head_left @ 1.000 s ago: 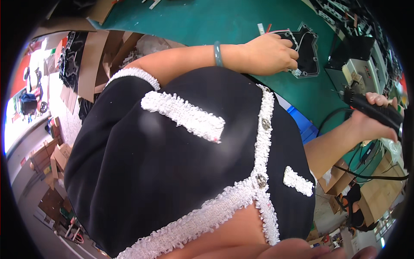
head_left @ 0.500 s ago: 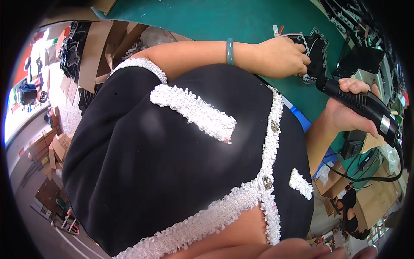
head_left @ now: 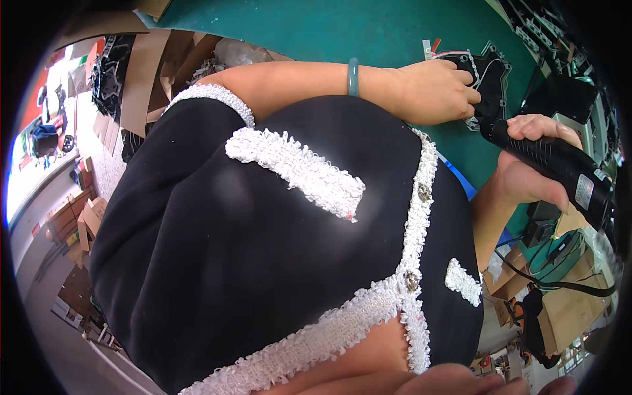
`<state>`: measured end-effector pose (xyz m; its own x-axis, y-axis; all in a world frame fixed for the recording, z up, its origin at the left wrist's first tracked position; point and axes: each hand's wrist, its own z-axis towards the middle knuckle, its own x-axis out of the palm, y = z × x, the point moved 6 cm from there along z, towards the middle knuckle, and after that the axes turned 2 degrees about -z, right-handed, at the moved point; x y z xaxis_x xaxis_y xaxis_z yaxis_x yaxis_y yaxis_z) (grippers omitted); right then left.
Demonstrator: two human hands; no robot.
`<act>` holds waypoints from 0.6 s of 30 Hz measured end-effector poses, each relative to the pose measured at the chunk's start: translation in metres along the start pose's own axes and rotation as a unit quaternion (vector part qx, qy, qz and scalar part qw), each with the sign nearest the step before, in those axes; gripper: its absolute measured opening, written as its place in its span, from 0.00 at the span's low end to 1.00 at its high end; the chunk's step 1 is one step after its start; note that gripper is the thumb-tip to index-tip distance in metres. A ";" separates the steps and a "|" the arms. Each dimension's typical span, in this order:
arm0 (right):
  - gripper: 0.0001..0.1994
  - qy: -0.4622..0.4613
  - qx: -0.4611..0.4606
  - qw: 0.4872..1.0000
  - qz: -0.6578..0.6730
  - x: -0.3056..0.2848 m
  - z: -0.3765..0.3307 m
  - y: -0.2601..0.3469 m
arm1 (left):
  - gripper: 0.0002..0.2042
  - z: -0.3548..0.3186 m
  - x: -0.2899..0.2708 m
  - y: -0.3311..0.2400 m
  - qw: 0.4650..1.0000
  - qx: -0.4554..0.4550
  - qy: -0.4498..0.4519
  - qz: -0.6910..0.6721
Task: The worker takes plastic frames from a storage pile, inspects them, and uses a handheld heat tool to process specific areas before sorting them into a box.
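Though grip unclear, our left hand (head_left: 438, 93) bent-fingered at black housing (head_left: 491, 89), our right hand (head_left: 521, 179) finger-curled round black corded tool (head_left: 559, 164).

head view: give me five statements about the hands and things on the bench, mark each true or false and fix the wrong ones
1. The right hand holds a black handheld tool. True.
2. The bracelet is on the right wrist. False: it is on the left wrist.
3. The left hand is at the left edge of a black part. True.
4. The tabletop is bright red. False: it is green.
5. The black part lies to the left of the left hand. False: it lies to the right of it.
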<state>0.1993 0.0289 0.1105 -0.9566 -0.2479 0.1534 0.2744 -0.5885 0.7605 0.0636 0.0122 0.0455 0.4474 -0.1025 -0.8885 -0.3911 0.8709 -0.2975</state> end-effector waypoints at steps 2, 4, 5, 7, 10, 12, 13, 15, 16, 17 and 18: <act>0.50 0.004 -0.001 1.000 -0.007 0.001 -0.001 0.000 | 0.12 0.002 -0.001 -0.001 1.000 0.000 0.004 -0.007; 0.50 -0.011 -0.004 1.000 -0.024 0.006 -0.002 0.003 | 0.12 0.004 -0.001 -0.003 1.000 0.006 0.003 -0.013; 0.51 -0.026 0.017 0.997 -0.066 0.010 -0.005 0.004 | 0.12 0.002 0.001 -0.002 1.000 0.007 -0.001 -0.017; 0.52 -0.044 0.046 0.993 -0.098 0.016 -0.008 0.000 | 0.12 0.003 0.003 0.000 1.000 0.010 -0.009 -0.016; 0.48 -0.015 0.054 0.998 -0.007 -0.010 -0.002 0.000 | 0.12 0.003 0.004 0.005 0.999 -0.011 0.018 -0.029; 0.54 -0.134 0.073 0.988 0.028 -0.067 0.000 0.023 | 0.14 0.001 0.003 0.010 0.997 0.027 -0.015 -0.065; 0.54 -0.196 0.006 0.978 0.077 -0.093 0.007 0.039 | 0.19 -0.003 -0.002 0.011 0.994 0.018 -0.024 -0.101; 0.55 -0.242 -0.051 0.967 -0.064 -0.166 0.010 0.081 | 0.21 -0.004 -0.010 0.013 0.991 0.000 -0.051 -0.125; 0.55 -0.257 -0.088 0.957 -0.105 -0.180 0.012 0.099 | 0.23 -0.004 -0.016 0.015 0.986 -0.021 -0.075 -0.150; 0.54 -0.273 -0.092 0.940 -0.182 -0.183 0.018 0.100 | 0.24 -0.003 -0.012 0.018 0.986 -0.041 -0.043 -0.153; 0.53 -0.284 -0.097 0.919 -0.256 -0.183 0.026 0.098 | 0.24 -0.003 -0.011 0.021 0.987 -0.043 -0.042 -0.151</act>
<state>0.3990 0.0369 0.1736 -0.8471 0.5087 0.1535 -0.2664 -0.6565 0.7058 0.0484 0.0303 0.0480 0.6175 -0.3077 -0.7239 -0.2949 0.7627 -0.5757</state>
